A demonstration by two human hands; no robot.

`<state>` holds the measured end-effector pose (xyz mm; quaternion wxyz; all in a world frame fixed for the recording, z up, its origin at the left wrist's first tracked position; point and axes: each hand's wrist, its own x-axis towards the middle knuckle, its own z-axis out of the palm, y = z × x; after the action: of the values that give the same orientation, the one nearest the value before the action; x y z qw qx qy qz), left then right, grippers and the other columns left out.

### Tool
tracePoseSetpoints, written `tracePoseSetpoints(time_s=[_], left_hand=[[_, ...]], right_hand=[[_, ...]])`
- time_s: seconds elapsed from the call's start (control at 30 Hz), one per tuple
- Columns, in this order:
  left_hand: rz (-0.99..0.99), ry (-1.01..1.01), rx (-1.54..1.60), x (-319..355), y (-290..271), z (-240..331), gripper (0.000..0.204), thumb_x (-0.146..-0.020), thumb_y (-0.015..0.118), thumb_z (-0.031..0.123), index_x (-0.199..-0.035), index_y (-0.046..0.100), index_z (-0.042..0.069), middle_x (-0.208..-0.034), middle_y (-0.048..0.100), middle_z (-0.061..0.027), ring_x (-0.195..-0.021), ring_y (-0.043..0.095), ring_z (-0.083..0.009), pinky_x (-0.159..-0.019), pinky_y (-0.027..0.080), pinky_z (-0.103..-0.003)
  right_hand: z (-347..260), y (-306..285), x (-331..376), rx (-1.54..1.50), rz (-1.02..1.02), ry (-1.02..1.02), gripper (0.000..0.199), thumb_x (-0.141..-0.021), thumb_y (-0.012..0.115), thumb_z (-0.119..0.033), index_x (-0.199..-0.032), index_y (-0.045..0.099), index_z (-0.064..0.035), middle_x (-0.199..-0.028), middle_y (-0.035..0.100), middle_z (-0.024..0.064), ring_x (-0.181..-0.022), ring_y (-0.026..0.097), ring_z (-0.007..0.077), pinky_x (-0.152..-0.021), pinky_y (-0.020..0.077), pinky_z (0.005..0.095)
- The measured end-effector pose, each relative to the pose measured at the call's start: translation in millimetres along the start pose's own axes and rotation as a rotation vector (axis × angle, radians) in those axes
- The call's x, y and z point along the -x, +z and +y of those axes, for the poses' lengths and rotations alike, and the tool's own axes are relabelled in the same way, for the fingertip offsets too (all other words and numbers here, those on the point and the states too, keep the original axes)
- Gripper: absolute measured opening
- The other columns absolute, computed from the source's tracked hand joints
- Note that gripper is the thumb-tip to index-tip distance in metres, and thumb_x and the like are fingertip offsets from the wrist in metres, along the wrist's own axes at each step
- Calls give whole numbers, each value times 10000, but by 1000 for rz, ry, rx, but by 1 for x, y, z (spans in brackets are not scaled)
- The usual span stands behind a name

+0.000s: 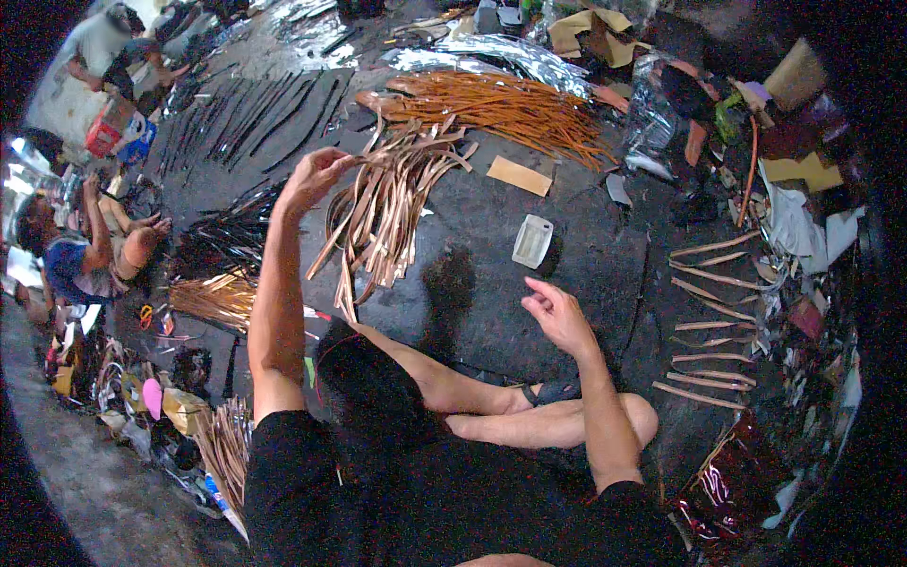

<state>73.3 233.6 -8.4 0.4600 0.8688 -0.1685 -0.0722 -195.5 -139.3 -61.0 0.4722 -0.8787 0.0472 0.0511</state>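
Note:
My left hand (319,178) reaches forward over the floor, its fingertips pinched at the upper end of a brown strip. That strip belongs to a loose heap of long, flat, glossy brown strips (383,222), perhaps leather or a similar sheet material, fanned out in front of me. My right hand (564,321) hovers above the floor near my right shin, fingers loosely bent and apart, with nothing visible in it. Just beyond it lies a small white rectangular tray (533,242). A flat tan rectangular piece (520,176) rests past the tray.
Orange-brown strips (501,109) are spread at the far side, with black strips (250,113) left of them. Several short strips (710,358) lie in a row at right. Scraps and crumpled plastic (652,123) crowd the right edge. Another person (80,250) sits at left.

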Motion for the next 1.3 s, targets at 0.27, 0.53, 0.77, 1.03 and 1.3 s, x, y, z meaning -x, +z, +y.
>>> tracePoseSetpoints(time_s=[0.27,0.53,0.77,1.03,1.3], left_hand=[[-509,374,-180,86,17,165,155,-830,621,188,-914,648,60,-741,639,-86,-655,596,-203,-620,469,-326],[-771,170,-52,97,68,114,268,-904,532,274,-1013,604,40,-818,640,-57,-727,582,-135,-642,472,-285],[-719,125,41,69,162,33,157,-900,524,127,-906,648,30,-723,611,-29,-656,546,-104,-589,441,-273],[-625,126,81,44,270,-56,175,-850,567,177,-961,643,66,-691,639,-99,-605,619,-174,-553,463,-330],[-501,270,-135,66,271,-23,201,-843,545,173,-1008,630,95,-793,640,-185,-740,638,-340,-661,482,-401]], right_hand=[[-138,25,-54,-348,40,-559,466,-912,523,-240,-1329,396,-74,-1102,527,114,-1034,499,177,-937,389,338],[-95,13,-24,-479,-275,-337,388,-912,489,-106,-1293,436,-55,-840,569,21,-759,550,92,-709,467,237],[38,-82,-20,-184,-305,-66,343,-847,545,-63,-1188,541,-32,-854,648,60,-788,599,114,-742,481,273],[130,-110,-33,518,191,282,392,-761,682,-270,-1098,602,-84,-916,635,91,-888,589,253,-850,425,403],[62,3,-66,621,318,-44,687,-736,564,-659,-1219,576,-170,-1420,258,222,-1349,127,391,-1079,67,542]])
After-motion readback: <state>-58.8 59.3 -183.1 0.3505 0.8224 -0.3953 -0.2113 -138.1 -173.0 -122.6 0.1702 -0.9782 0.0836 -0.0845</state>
